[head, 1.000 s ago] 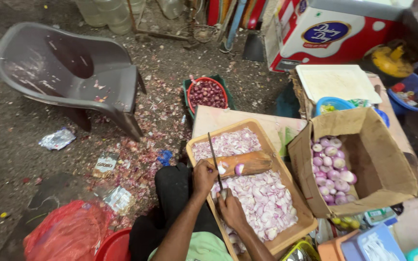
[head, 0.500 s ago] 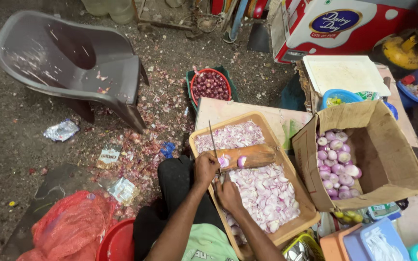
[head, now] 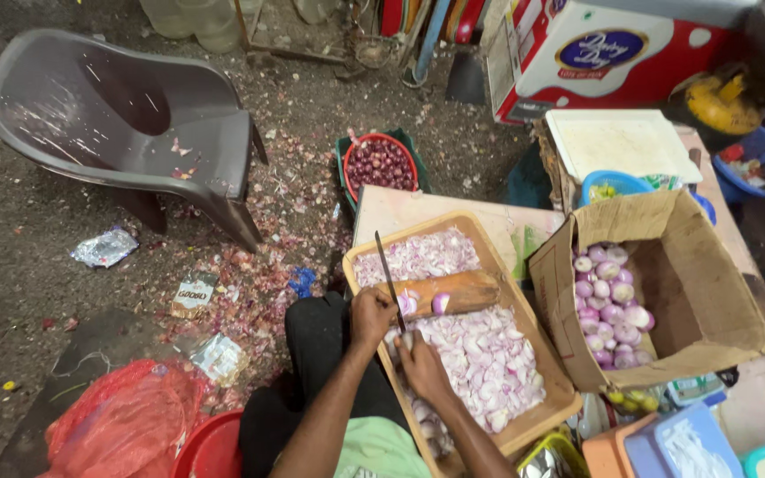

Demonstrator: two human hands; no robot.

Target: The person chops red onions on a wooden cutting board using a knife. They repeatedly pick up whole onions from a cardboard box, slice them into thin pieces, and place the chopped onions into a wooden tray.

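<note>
1. Down low, left hand closed around the handle of a knife, fingers wrapped tight, long dark blade pointing up and away over a wooden block.
2. Right hand resting on the chopped shallot pieces, fingers curled at something small and pale just below the blade; how firm the hold is cannot be told.
3. Half a peeled shallot lying cut face up on the block, just beside the blade.
4. Block laid crosswise in a shallow wooden tray, splitting it in two: finer chopped heap in the far part, coarser pale purple pieces in the near part under the right hand.
5. Tray sitting tilted across the lap and the edge of a pale board.
6. Right of the tray, an open cardboard box on its side, holding peeled whole shallots piled against its left wall.
7. Beyond the board, a red-rimmed basket of unpeeled shallots on the ground.
8. Purple peelings scattered over the dirt floor between the basket and a grey plastic chair, well apart from the hands.
9. Near left, a red mesh sack beside a red tub.
10. Far right, a white cutting board, a blue bowl just below it, and a second blue bowl further right.
</note>
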